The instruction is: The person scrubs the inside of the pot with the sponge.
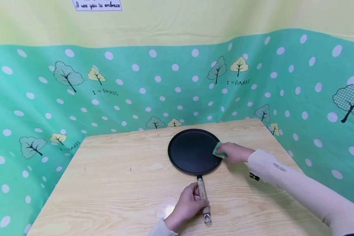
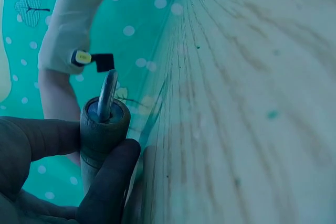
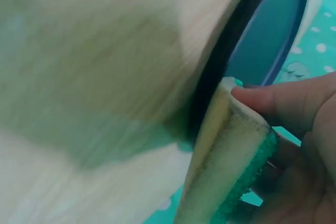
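Note:
A round, flat black pan [image 1: 194,150] lies over the wooden table, its handle toward the front edge. My left hand [image 1: 190,203] grips the wooden handle [image 1: 202,191], thumb and fingers on either side of it. In the left wrist view the metal hanging ring [image 2: 107,95] sticks out from the handle's end [image 2: 100,135]. With my right hand [image 1: 234,152] I pinch a green scouring sponge [image 1: 218,150] at the pan's right rim. The right wrist view shows the sponge [image 3: 226,156] bent, its pale side against the rim's outside and the thumb on its top.
The light wooden table [image 1: 115,183] extends to the left of the pan. A green and yellow patterned cloth [image 1: 129,78] hangs behind the table and along its sides. A small black device [image 1: 254,176] sits at my right wrist, under the pale sleeve.

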`<state>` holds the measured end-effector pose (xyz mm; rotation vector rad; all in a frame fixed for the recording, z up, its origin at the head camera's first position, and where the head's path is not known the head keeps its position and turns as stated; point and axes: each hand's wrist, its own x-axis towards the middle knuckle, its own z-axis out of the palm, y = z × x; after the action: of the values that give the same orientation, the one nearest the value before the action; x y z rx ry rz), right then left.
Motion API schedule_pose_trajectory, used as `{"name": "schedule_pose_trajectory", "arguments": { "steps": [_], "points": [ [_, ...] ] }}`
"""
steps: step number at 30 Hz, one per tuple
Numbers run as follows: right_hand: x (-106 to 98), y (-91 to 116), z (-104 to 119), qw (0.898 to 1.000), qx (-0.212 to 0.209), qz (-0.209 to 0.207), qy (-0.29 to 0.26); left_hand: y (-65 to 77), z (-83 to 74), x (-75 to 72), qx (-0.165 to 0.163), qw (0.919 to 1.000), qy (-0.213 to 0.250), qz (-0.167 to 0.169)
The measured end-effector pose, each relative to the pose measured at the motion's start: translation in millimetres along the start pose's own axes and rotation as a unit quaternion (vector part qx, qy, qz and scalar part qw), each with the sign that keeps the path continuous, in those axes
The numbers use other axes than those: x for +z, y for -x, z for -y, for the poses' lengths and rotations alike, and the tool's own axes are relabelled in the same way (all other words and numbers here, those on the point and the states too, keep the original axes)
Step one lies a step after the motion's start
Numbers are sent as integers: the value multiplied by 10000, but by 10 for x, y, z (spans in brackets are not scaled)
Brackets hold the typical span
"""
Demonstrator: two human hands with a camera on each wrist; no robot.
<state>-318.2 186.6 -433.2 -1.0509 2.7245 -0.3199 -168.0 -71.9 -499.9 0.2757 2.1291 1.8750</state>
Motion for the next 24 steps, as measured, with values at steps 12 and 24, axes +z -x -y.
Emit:
{"name": "schedule_pose_trajectory", "arguments": {
  "steps": [12,24],
  "points": [
    [106,58,316,9895,-740,533,-1122,-13,0,-13,-125,9999,13,-6],
    [399,-342,742,9821,-1086,203,-1527,1,47,-16,11,10000,10,18]
  ]
}}
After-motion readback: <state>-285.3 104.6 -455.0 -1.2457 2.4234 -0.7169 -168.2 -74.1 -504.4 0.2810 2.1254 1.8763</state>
